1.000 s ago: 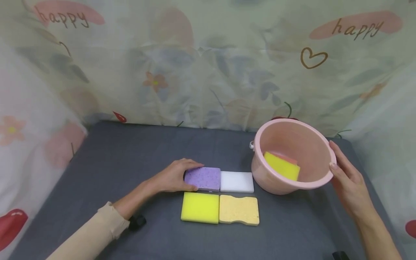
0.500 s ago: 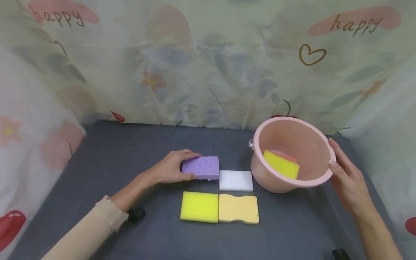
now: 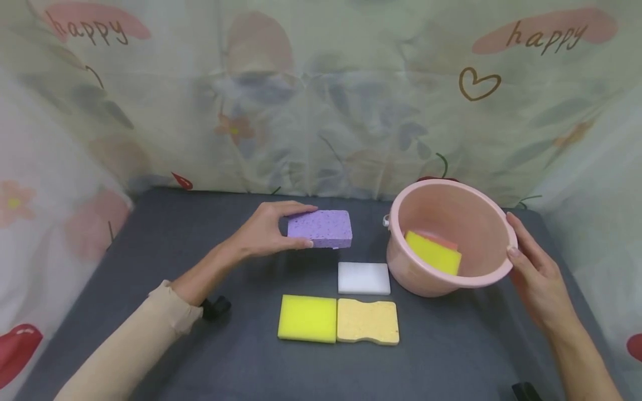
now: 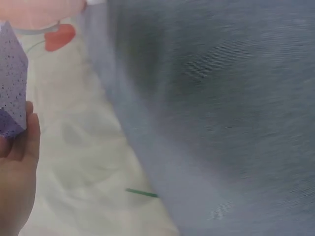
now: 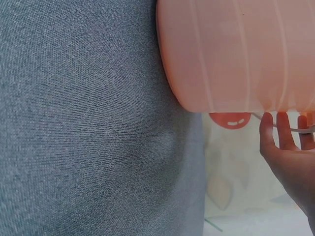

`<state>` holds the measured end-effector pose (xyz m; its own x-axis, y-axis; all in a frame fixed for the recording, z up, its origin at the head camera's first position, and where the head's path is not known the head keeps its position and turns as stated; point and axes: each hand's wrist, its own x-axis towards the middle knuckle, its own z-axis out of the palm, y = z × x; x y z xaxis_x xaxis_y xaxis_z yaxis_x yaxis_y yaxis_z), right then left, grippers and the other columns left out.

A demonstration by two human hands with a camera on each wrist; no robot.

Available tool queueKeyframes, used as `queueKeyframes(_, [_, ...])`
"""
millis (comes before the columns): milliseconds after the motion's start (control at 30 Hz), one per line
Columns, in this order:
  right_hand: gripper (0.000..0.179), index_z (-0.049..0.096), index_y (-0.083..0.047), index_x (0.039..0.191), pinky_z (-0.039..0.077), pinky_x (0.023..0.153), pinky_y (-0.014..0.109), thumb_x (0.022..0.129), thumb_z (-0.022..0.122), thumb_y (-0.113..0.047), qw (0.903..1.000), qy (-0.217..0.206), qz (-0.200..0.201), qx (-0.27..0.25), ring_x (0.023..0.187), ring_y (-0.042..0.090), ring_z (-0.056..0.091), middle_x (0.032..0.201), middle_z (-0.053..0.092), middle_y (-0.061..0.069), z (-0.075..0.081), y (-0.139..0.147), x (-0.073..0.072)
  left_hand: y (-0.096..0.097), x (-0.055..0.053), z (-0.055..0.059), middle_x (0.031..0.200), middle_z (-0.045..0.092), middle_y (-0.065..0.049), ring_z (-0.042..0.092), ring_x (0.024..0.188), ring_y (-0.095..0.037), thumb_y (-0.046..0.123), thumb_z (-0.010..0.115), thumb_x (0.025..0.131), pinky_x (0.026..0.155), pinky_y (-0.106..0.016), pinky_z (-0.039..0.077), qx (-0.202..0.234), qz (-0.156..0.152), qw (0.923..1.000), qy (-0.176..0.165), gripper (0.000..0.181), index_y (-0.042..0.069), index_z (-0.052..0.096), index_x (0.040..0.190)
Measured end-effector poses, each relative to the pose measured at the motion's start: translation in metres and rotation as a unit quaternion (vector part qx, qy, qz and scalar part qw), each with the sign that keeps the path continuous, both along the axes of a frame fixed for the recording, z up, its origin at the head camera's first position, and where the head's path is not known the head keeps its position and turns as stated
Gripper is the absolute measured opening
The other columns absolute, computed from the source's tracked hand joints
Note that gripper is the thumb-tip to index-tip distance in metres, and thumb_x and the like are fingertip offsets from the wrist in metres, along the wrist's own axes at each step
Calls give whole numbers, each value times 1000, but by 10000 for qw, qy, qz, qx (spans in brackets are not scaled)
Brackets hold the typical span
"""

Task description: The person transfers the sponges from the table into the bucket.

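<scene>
In the head view my left hand (image 3: 263,228) grips a purple sponge (image 3: 321,227) between thumb and fingers, raised over the dark cloth beyond the other sponges. The left wrist view shows the speckled purple sponge (image 4: 12,78) at its left edge, fingers against its underside. At the right, my right hand (image 3: 536,273) holds the pink bucket (image 3: 421,273) by its rim, thumb on the edge. Several fingertips press the bucket's outer wall (image 5: 231,54) in the right wrist view. Inside the bucket lie a yellow sponge (image 3: 433,253) and a partly hidden reddish one (image 3: 441,243).
A white sponge (image 3: 364,278) lies left of the bucket. Nearer me, a bright yellow sponge (image 3: 307,318) and a pale yellow wavy-edged sponge (image 3: 368,322) sit side by side on the dark tablecloth (image 3: 241,356). A printed curtain (image 3: 311,111) hangs behind the table.
My left hand has lifted the purple sponge off the cloth, away from its place beside the white one, and carried it farther back and slightly right. The right hand stays at the bucket.
</scene>
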<state>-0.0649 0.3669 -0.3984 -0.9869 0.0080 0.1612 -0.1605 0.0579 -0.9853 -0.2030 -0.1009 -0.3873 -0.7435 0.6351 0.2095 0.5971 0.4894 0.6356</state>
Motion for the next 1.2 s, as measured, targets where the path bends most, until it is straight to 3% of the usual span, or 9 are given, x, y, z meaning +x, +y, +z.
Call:
queueKeyframes(267, [59, 24, -15, 159, 41, 94, 11, 105, 41, 0, 9999, 37, 55, -145, 143, 7, 31, 165, 18, 1, -1, 1, -2, 12, -7, 24, 128, 66, -1, 62, 113, -16, 43, 85, 76, 88, -37, 49, 148, -118, 9995, 251, 66, 18, 65, 133])
queueKeyframes(500, [59, 25, -16, 159, 42, 93, 11, 105, 42, 0, 9998, -12, 29, -189, 140, 4, 36, 165, 19, 1, -1, 1, -1, 21, -10, 39, 123, 68, 3, 63, 109, -11, 45, 86, 75, 87, -36, 50, 231, -285, 9991, 198, 64, 18, 68, 130])
queueKeyframes(1000, [59, 24, -17, 159, 42, 93, 10, 105, 42, -2, 9999, -73, -7, -86, 141, 5, 34, 165, 19, 0, 1, 1, 0, 50, -19, 62, 125, 67, 5, 61, 115, -10, 48, 87, 72, 89, -31, 48, 408, -577, 9942, 813, 66, 19, 69, 129])
queueKeyframes(1200, [59, 26, -15, 159, 42, 93, 11, 104, 41, 1, 9997, 5, 62, -215, 139, 4, 37, 164, 20, 1, 0, 3, -2, 67, -21, 72, 127, 67, 3, 61, 114, -9, 45, 88, 72, 91, -29, 47, 349, -773, 9926, 868, 69, 15, 67, 131])
